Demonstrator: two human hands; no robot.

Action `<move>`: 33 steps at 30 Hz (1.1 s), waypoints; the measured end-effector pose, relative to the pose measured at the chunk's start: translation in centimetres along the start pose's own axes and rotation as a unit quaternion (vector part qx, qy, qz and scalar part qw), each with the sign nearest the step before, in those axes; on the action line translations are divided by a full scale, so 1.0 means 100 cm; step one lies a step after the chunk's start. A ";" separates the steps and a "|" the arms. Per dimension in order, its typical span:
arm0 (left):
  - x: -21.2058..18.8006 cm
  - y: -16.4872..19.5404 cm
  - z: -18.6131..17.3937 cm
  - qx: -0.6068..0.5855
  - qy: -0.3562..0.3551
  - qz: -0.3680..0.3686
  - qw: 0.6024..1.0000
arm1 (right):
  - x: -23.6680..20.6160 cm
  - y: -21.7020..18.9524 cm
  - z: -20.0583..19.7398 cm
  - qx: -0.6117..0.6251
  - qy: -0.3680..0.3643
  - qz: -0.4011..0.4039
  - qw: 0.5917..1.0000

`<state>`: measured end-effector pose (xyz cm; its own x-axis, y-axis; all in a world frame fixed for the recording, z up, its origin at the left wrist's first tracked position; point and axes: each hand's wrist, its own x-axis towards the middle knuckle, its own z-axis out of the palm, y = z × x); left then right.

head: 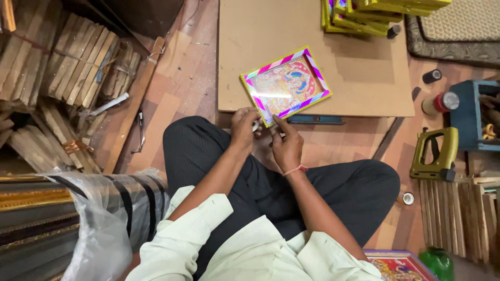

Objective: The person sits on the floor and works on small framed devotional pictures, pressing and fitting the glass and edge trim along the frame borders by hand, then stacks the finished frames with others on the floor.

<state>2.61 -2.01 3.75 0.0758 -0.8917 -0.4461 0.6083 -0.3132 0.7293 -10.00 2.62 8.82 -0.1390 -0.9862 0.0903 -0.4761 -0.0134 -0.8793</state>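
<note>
A small picture frame (286, 85) with a pink, white and yellow striped border and a colourful picture lies tilted on a brown board (364, 78) in front of my crossed legs. My left hand (244, 126) and my right hand (286, 143) meet at the frame's near corner. Between the fingers of my left hand sits a small white object (255, 125), partly hidden; what it is I cannot tell. My right hand's fingertips touch the frame's near edge beside that object.
A stack of yellow-edged frames (364, 15) rests at the board's far right. A green staple gun (435, 155), thread spools (440, 102), a blue box (474, 114) and wooden strips (458, 213) lie right. Bundled wooden mouldings (62, 67) and plastic-wrapped mouldings (99, 208) lie left.
</note>
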 end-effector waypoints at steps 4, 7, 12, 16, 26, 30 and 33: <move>-0.006 -0.005 0.003 0.127 0.054 0.019 0.990 | 0.028 0.033 -0.024 0.191 0.094 0.096 0.972; -0.004 -0.024 0.002 0.238 0.076 0.082 0.965 | 0.066 0.077 -0.070 0.075 0.221 0.039 0.972; 0.016 -0.024 0.004 0.426 0.109 0.202 0.875 | 0.131 0.106 -0.118 -0.212 0.310 0.083 0.923; 0.014 -0.015 0.004 0.203 0.067 0.024 0.977 | 0.133 0.100 -0.096 -0.373 0.331 -0.001 0.867; 0.012 0.014 -0.021 0.090 -0.064 -0.033 0.993 | 0.130 0.091 -0.053 0.241 0.203 0.134 0.940; 0.004 0.043 -0.037 0.115 -0.079 -0.037 0.990 | 0.132 0.095 -0.057 0.242 0.136 0.193 0.941; -0.001 0.064 -0.044 0.107 -0.108 -0.043 0.988 | 0.130 0.093 -0.061 0.260 0.050 0.245 0.933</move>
<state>9.94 -2.48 6.19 -0.1524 -0.9009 -0.4065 0.4234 -0.4312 0.7968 -21.52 -9.35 4.72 -0.3227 -0.8750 -0.3608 0.1477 0.3300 -0.9324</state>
